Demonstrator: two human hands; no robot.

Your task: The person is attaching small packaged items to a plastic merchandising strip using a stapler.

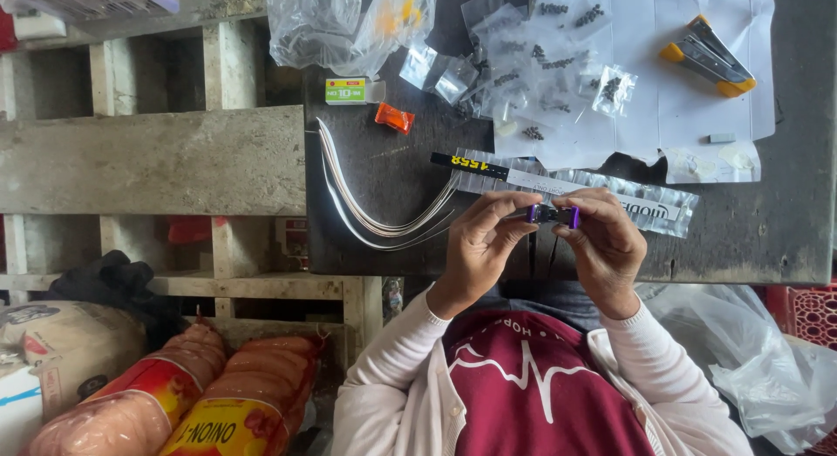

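Left hand [482,242] and right hand [602,238] pinch a small black plastic clip [551,214] with purple ends, fingertips closed tight, above the dark table [767,229].

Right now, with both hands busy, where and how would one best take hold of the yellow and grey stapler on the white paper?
Grip the stapler across its grey middle, coming from above. It lies flat and slanted on the paper, yellow tips at both ends, so its two long sides are free and fingers can close over the narrow width. The nearest small bag lies apart from it.
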